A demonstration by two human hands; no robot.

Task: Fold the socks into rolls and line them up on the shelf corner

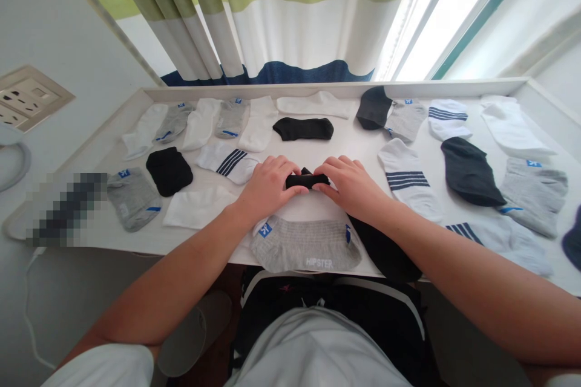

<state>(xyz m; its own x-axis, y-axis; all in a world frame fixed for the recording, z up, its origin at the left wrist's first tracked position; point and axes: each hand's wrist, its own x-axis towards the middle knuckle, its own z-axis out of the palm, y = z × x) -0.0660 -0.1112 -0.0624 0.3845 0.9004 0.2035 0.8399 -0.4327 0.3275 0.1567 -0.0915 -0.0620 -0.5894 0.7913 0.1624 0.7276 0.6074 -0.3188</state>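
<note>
A black sock (307,181), rolled or folded into a narrow band, lies between my two hands at the middle of the white table. My left hand (271,180) pinches its left end, thumb in front and fingers behind. At its right end my right hand (344,180) grips it the same way. Just in front lies a grey sock (308,245) with a blue logo patch and the word HIPSTER. Under my right forearm a larger black sock (385,248) is partly hidden. Behind my hands another black sock (303,129) rests flat.
Several white, grey, black and striped socks are spread over the white tabletop (351,148). A raised rim (318,89) runs along its back. A blurred dark object (68,208) sits at the left end. A curtain (313,18) hangs behind; a wall socket (31,97) is at left.
</note>
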